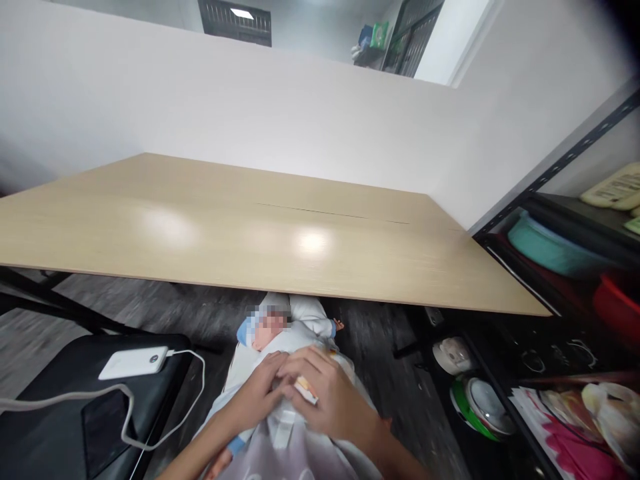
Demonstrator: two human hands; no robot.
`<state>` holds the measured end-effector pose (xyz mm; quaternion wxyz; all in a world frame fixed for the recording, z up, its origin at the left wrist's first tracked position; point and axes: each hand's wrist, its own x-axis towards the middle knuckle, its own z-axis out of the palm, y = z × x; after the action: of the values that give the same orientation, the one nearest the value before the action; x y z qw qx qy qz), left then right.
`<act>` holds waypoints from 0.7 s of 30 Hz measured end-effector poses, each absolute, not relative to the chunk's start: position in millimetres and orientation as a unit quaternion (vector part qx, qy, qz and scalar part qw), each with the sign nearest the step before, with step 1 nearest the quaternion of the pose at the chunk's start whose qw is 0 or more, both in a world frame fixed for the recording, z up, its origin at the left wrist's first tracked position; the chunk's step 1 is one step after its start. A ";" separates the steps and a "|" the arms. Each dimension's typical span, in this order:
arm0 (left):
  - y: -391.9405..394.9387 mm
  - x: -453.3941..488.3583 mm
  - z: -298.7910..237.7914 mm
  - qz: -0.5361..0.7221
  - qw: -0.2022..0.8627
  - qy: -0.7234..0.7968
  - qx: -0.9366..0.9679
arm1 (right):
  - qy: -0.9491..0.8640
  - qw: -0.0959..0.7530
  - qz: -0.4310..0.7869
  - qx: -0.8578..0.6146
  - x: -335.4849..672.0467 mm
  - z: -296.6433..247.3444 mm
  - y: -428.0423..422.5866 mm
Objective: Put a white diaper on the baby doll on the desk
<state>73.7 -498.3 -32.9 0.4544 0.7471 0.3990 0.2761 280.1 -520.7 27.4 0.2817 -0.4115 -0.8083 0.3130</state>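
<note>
A baby, or a lifelike baby doll [295, 337], lies on my lap in white clothes and a blue and white cap. Its face is blurred out, and I cannot tell which of the two it is. My left hand [267, 383] rests on its front with loosely bent fingers. Beside it lies my right hand [317, 383], fingers laid across the body and touching the left fingertips. A small white and orange patch [306, 390] shows under the right hand; whether it is print on the clothes or a loose thing is unclear. Neither hand visibly grips anything.
A wooden table [280, 233] stands ahead, its front edge just beyond the figure. At left, a black chair [165, 353] bears a white power bank [134, 362], a cable and a dark phone [105, 430]. Shelving at right holds a teal basin [555, 247] and containers.
</note>
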 end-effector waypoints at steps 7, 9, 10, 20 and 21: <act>-495.0 81.2 -35.4 0.242 0.454 0.469 0.718 | -0.810 0.170 0.339 -0.448 327.3 1.3 -507.0; -491.5 84.5 -29.7 0.221 0.424 0.480 0.735 | -0.800 0.142 0.341 -0.473 350.5 4.8 -515.9; -488.1 88.0 -25.9 0.210 0.399 0.483 0.751 | -0.790 0.122 0.354 -0.485 363.3 7.5 -521.5; -425.7 254.5 -33.7 -0.169 0.310 0.216 0.910 | -0.669 0.072 0.421 -0.608 401.7 -46.1 -561.2; -424.8 266.4 -40.7 -0.210 0.317 0.211 0.900 | -0.673 0.061 0.403 -0.617 400.3 -57.2 -563.7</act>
<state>266.4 -424.8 -40.7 0.3165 0.9005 0.2114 -0.2103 400.3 -563.7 -57.2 0.0613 -0.6172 -0.6727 0.4034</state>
